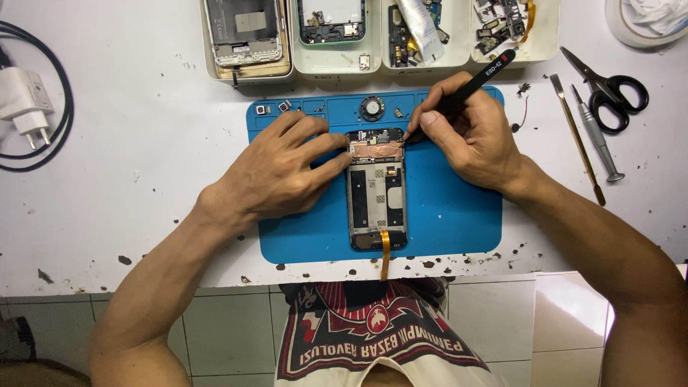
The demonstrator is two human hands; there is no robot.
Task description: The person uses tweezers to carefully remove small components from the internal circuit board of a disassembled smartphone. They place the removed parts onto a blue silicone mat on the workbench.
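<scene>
On the blue mat, an opened phone, lengthwise toward the viewer, is steadied by the flat left hand while black tweezers, pinched in the right hand, touch its top-right corner.

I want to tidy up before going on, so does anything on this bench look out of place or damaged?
The orange flex cable trails off the opened phone past the blue mat and over the table edge. The table's white top is chipped and spotted dark. Otherwise nothing seems spilled.
</scene>
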